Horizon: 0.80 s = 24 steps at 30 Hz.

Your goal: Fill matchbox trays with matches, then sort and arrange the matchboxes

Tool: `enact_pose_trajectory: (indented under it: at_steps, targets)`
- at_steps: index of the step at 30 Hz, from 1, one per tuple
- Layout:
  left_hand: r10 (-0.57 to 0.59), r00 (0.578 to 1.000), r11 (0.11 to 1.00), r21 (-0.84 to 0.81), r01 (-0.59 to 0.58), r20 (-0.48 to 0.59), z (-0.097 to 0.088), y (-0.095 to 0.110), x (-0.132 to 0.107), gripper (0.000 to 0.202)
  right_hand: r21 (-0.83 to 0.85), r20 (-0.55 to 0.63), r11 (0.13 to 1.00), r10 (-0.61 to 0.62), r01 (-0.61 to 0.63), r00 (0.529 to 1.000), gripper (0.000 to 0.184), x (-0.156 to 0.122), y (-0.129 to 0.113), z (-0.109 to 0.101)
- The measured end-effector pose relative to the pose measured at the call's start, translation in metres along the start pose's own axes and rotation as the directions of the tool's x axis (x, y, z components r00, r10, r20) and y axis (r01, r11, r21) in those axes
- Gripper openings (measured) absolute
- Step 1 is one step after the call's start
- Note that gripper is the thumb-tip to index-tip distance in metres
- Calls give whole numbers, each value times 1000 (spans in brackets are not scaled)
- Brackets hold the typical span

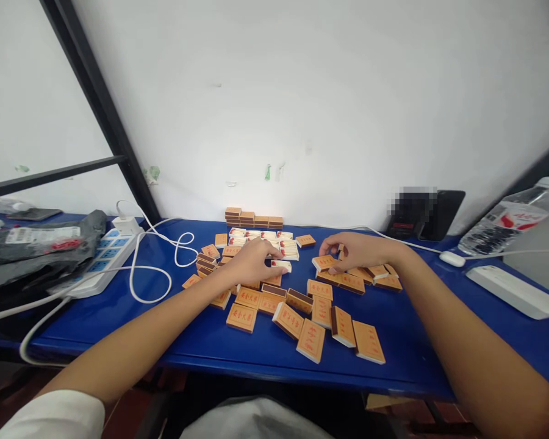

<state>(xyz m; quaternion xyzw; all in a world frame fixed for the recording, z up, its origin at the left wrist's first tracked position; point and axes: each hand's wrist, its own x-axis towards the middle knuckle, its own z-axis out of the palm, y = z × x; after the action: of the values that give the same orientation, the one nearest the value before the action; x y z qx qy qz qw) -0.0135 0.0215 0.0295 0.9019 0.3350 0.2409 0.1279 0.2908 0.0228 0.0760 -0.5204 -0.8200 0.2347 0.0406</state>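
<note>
Several orange matchboxes (310, 339) lie scattered on a blue table (201, 335). More of them stand in a neat row (254, 217) against the white wall, with a flat group of pale-topped boxes (260, 235) in front. My left hand (251, 261) rests palm down over the middle of the pile, its fingertips pinched on a pale matchbox (281, 265). My right hand (354, 249) hovers over the right cluster, fingers curled round an orange matchbox (324, 263).
A white power strip (103, 259) with looped cables (155, 268) lies at the left, beside a dark plastic bag (36, 250). At the right are a water bottle (512, 222), a white flat device (515, 291) and a dark stand (423, 214).
</note>
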Motion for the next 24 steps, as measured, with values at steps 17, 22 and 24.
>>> enact_pose_trajectory:
  at_steps: [17,22,24]
  targets:
    - [81,950,996,64,-64,-302,-7,14,-3,30,433,-388,823,-199,369,900,47,18,-54,44]
    - [1,926,1000,15,5,-377,-7,13,-3,33,591,-440,722,-85,360,894,51,25,-52,51]
    - [-40,921,999,13,49,-388,-7,10,-3,33,684,-427,654,1,323,904,48,30,-51,57]
